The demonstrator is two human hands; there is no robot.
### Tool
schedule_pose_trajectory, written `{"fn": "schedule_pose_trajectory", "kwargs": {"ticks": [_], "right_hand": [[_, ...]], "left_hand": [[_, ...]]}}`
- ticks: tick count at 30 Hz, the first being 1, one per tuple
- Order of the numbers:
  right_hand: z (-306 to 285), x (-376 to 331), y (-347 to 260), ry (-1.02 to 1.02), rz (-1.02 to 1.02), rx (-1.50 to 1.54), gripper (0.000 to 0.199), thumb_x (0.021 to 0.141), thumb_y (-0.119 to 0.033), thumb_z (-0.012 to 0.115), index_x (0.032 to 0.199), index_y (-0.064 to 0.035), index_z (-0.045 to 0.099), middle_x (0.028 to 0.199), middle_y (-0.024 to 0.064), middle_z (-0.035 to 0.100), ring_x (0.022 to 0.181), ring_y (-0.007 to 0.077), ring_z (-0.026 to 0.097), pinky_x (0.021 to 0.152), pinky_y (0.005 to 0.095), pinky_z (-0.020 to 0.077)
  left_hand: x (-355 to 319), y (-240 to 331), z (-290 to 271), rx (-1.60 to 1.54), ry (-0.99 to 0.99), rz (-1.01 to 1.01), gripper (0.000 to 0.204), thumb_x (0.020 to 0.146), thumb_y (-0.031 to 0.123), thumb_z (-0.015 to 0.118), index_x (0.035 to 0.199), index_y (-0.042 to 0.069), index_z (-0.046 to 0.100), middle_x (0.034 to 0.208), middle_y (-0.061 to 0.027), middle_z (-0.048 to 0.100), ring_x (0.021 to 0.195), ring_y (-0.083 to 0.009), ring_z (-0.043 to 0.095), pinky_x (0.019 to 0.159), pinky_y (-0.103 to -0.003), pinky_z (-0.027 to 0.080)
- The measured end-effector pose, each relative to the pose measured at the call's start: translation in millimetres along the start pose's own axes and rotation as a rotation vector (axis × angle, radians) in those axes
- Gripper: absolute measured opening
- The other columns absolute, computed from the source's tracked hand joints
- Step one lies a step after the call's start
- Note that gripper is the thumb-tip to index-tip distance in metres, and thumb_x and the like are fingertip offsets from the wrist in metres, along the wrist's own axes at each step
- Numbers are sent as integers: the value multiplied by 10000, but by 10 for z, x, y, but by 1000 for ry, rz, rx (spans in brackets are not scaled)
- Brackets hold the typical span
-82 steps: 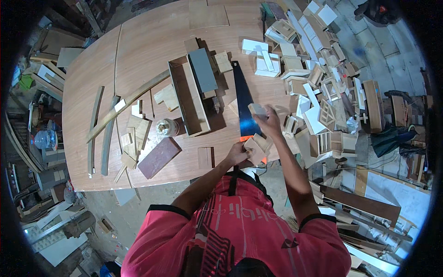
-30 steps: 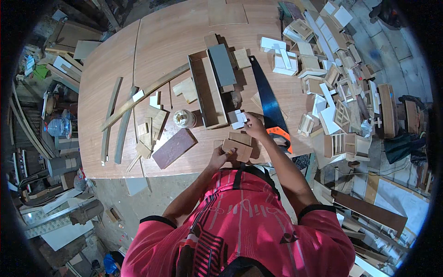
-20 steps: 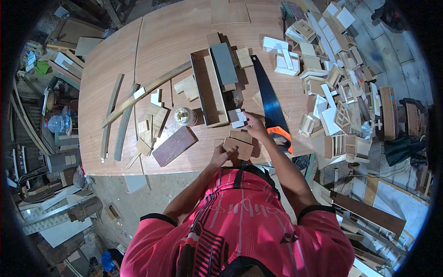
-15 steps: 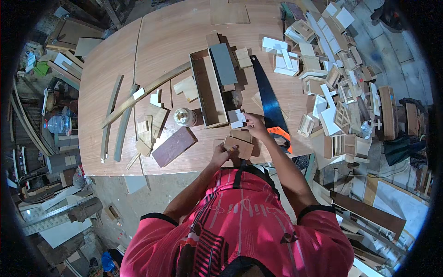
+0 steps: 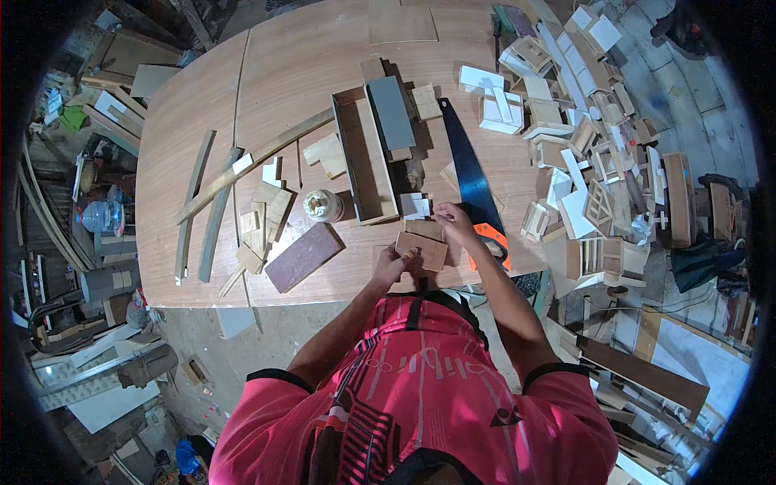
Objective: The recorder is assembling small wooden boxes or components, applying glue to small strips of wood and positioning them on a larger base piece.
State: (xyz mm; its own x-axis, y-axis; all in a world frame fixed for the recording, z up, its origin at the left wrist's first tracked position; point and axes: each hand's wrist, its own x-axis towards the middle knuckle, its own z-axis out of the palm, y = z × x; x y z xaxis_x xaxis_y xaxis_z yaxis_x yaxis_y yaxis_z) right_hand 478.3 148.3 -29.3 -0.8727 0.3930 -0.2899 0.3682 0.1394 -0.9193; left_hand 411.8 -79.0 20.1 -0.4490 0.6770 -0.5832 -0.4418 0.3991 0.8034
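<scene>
Near the table's front edge my left hand [image 5: 390, 265] is closed on a small flat wooden block [image 5: 423, 252], its thumb over the block's left side. Another wooden piece [image 5: 425, 229] lies just behind that block. My right hand [image 5: 455, 221] is beside a small white block [image 5: 415, 205], fingers drawn together; anything between them is too small to make out. A long open wooden box [image 5: 365, 162] stands behind, with a grey-topped block [image 5: 391, 113] along its right side. To the right of my right hand lies a handsaw with an orange handle [image 5: 490, 242].
A glue-smeared jar [image 5: 322, 206] and a purplish-brown board [image 5: 305, 257] are on the left, with long wooden strips [image 5: 219, 214] and offcuts [image 5: 263, 218] beyond. Many small wooden and white pieces [image 5: 578, 174] are piled along the right edge.
My right hand has drawn back a little from the white block, which stays on the table. The wooden block in my left hand has turned slightly and shifted right.
</scene>
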Motion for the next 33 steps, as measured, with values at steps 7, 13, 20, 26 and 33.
{"fn": "schedule_pose_trajectory", "kwargs": {"ticks": [7,13,20,26,33], "right_hand": [[-116,-485,-945,-205,-279,-633,844,630,-333,809,1346,-97,430,1420,148,366,1330,336,309,1084,468,283],[-76,-516,-863,-84,-216,-685,765,642,-101,742,1339,-98,426,1393,126,399,1304,349,349,1060,487,318],[-45,-224,-625,57,-213,-544,710,682,93,600,1350,-61,415,1360,179,434,1234,366,434,1020,427,386],[50,-40,-655,38,-229,-571,738,701,31,693,1366,-71,390,1346,173,433,1211,362,459,989,431,419],[153,-24,-832,-41,-177,-656,804,695,-86,749,1405,-140,377,1376,131,413,1223,357,438,1027,436,377]], "left_hand": [[110,99,154,-161,142,140,329,900,223,638,1095,-31,565,935,-119,671,741,-168,662,605,-296,550],[399,153,295,-216,160,124,314,911,175,622,1131,-34,540,982,-113,654,835,-169,648,724,-306,560],[596,206,441,-107,295,170,305,830,79,652,1101,-30,565,1013,-119,644,920,-188,606,836,-310,478],[513,233,427,-176,367,264,360,815,-23,607,1161,-57,512,1095,-140,625,1009,-213,608,902,-315,468],[244,286,460,-311,544,34,359,828,-39,551,1176,-98,483,1095,-162,617,992,-210,619,853,-278,489]]}}
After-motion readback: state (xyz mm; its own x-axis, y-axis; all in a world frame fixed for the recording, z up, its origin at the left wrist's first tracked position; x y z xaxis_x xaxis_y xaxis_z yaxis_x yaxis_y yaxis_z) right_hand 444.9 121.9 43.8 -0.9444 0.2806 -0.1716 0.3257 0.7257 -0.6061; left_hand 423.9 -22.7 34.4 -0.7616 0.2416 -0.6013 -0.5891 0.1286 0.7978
